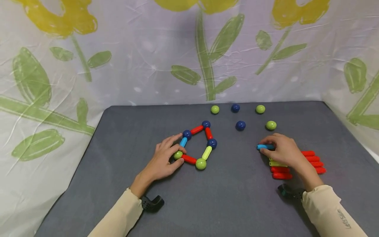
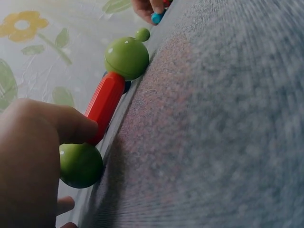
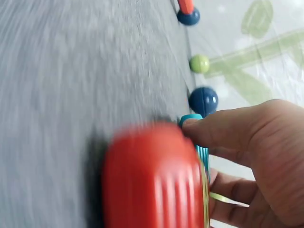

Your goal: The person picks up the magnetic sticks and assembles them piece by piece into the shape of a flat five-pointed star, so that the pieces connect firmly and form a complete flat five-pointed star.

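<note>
A five-sided ring of magnetic rods and balls lies on the grey table, with red rods point(image 1: 189, 159), a light blue rod point(image 1: 183, 142), a yellow-green rod point(image 1: 207, 153), and blue and green balls at its corners. My left hand point(image 1: 163, 160) holds the ring at its near-left green ball point(image 1: 178, 155); the thumb lies against the adjoining red rod point(image 2: 103, 107). At the right, my right hand point(image 1: 282, 149) pinches another light blue rod point(image 1: 263, 146) between thumb and fingers. Below that hand, a row of red rods point(image 1: 282, 176) and yellow-green rods point(image 1: 277, 163) is partly hidden.
Behind the ring, loose balls are scattered: a green ball point(image 1: 214, 109), two blue balls point(image 1: 240, 125) and two more green balls point(image 1: 270, 125). A flower-printed sheet point(image 1: 148, 65) rises at the back and sides of the grey table point(image 1: 231, 197).
</note>
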Demonstrator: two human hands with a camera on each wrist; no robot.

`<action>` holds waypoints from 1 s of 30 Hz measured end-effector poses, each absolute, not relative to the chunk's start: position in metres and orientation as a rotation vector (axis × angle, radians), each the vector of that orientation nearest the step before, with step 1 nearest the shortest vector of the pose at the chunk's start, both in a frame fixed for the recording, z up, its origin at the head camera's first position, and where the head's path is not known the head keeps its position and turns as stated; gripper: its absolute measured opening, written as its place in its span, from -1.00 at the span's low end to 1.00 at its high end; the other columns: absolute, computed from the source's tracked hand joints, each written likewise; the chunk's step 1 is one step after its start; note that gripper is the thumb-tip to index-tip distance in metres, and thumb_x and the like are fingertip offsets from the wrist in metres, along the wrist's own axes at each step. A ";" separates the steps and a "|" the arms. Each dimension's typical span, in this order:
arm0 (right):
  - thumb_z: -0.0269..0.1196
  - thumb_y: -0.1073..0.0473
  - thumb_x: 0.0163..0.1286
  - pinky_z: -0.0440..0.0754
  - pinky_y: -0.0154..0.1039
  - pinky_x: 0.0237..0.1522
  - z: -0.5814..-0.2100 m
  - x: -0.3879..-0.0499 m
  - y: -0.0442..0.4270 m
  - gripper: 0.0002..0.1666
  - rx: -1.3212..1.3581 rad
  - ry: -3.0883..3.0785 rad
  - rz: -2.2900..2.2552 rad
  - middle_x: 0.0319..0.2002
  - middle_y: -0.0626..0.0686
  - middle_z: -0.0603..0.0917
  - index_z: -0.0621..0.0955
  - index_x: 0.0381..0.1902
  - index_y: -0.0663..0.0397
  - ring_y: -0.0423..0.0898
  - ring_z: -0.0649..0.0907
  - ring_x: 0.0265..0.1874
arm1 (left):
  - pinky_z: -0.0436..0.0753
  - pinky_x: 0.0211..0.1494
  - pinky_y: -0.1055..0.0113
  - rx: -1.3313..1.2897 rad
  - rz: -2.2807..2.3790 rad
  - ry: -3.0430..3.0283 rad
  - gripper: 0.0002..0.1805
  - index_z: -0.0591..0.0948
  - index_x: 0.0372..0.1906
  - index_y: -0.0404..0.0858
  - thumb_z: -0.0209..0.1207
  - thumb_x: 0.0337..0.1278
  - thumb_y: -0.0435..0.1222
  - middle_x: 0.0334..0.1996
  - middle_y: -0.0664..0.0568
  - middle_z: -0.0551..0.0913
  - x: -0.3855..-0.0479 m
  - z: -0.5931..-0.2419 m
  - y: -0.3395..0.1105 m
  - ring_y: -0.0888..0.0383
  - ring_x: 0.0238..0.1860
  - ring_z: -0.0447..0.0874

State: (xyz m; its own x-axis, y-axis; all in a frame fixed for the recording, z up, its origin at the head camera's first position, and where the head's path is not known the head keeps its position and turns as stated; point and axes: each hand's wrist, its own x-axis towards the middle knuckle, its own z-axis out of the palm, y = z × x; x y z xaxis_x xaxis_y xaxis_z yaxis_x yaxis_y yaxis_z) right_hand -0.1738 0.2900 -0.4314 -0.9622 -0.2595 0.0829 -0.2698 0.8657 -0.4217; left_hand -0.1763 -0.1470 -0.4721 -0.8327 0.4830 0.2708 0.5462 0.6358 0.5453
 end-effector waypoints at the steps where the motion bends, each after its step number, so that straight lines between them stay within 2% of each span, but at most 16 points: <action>1: 0.43 0.12 0.30 0.32 -0.11 -0.22 -0.432 -0.174 0.287 -0.74 0.445 -3.004 0.692 -0.20 0.07 0.71 0.75 -0.06 0.03 -0.05 0.58 -0.28 | 0.14 0.38 -0.24 -0.865 -0.961 -2.747 -0.88 0.66 -0.10 0.10 0.23 0.31 -0.14 0.57 0.01 0.25 -0.176 -0.471 -0.146 -0.10 0.58 0.11; 6: 0.45 0.12 0.29 0.12 -0.10 -0.21 -0.434 -0.174 0.263 -0.76 0.587 -2.935 0.751 -0.24 -0.02 0.69 0.79 -0.08 -0.07 -0.04 0.57 -0.23 | 0.10 0.35 -0.25 -0.879 -0.896 -2.719 -0.85 0.69 -0.08 0.08 0.23 0.32 -0.09 0.47 -0.03 0.37 -0.173 -0.465 -0.135 -0.11 0.54 0.11; 9: 0.47 0.12 0.26 0.11 -0.14 -0.23 -0.438 -0.174 0.247 -0.77 0.695 -2.877 0.795 -0.31 -0.09 0.66 0.81 -0.10 -0.13 -0.11 0.53 -0.30 | 0.07 0.34 -0.24 -0.906 -0.830 -2.709 -0.78 0.71 -0.08 0.11 0.27 0.27 0.05 0.37 -0.02 0.45 -0.168 -0.462 -0.125 -0.08 0.50 0.15; 13: 0.50 0.10 0.22 0.15 -0.18 -0.26 -0.446 -0.176 0.227 -0.75 0.811 -2.825 0.887 -0.39 -0.20 0.60 0.81 -0.12 -0.22 -0.21 0.45 -0.39 | 0.02 0.34 -0.26 -0.916 -0.753 -2.706 -0.65 0.73 -0.06 0.19 0.35 0.10 0.21 0.26 0.03 0.53 -0.162 -0.463 -0.115 -0.08 0.47 0.21; 18: 0.54 0.07 0.16 0.18 -0.19 -0.24 -0.457 -0.176 0.207 -0.72 0.884 -2.785 1.033 -0.43 -0.30 0.58 0.81 -0.14 -0.29 -0.31 0.44 -0.44 | -0.01 0.33 -0.31 -0.880 -0.792 -2.671 -0.61 0.75 -0.06 0.23 0.44 -0.01 0.20 0.24 0.03 0.57 -0.158 -0.470 -0.109 -0.17 0.51 0.19; 26: 0.55 0.06 0.14 0.18 -0.27 -0.21 -0.469 -0.166 0.185 -0.74 0.921 -2.678 1.179 -0.40 -0.31 0.59 0.78 -0.19 -0.30 -0.32 0.43 -0.46 | 0.00 0.31 -0.27 -0.850 -0.886 -2.649 -0.60 0.74 0.00 0.25 0.45 0.01 0.15 0.32 0.03 0.53 -0.157 -0.477 -0.108 -0.23 0.54 0.11; 30: 0.52 0.06 0.20 0.20 -0.29 -0.24 -0.472 -0.161 0.177 -0.75 0.962 -2.638 1.224 -0.40 -0.30 0.59 0.78 -0.15 -0.32 -0.32 0.41 -0.50 | 0.00 0.31 -0.26 -0.848 -0.897 -2.641 -0.61 0.74 0.00 0.26 0.45 0.02 0.14 0.33 0.02 0.53 -0.157 -0.478 -0.108 -0.25 0.54 0.11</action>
State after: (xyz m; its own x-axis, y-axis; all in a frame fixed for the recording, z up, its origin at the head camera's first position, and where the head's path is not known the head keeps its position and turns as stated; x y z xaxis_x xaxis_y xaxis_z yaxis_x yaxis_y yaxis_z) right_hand -0.1608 0.1772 -0.4720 -0.7999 -0.5090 0.3179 -0.5715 0.4843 -0.6625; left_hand -0.1566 -0.1083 -0.4781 -0.8074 0.4514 0.3799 0.5894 0.6457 0.4854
